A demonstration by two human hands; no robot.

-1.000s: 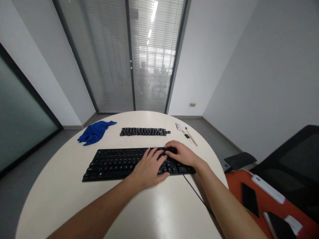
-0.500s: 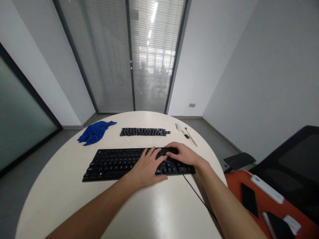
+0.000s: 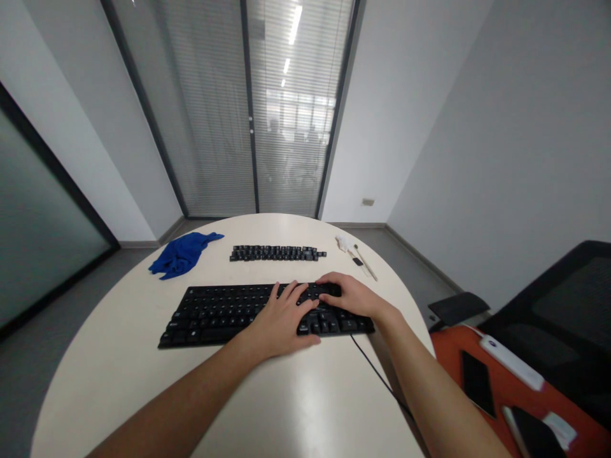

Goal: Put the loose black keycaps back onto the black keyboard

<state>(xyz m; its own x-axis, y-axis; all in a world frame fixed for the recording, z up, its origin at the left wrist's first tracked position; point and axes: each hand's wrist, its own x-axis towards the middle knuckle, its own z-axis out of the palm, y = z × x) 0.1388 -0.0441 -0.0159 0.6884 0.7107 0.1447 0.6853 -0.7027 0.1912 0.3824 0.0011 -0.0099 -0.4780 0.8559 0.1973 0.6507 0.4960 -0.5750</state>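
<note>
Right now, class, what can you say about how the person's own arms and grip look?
The left grip and right grip are bare hands, with no glove or ring visible. The left forearm and right forearm show no sleeve, watch or bracelet.

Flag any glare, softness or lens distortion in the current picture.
Head view: pale glare streak on the near part of the white table; bright light streaks on the blinds; wide-angle stretching toward the edges, the black chair looking drawn out; slight overall softness, the legends on the keyboard mostly too small to read.
</note>
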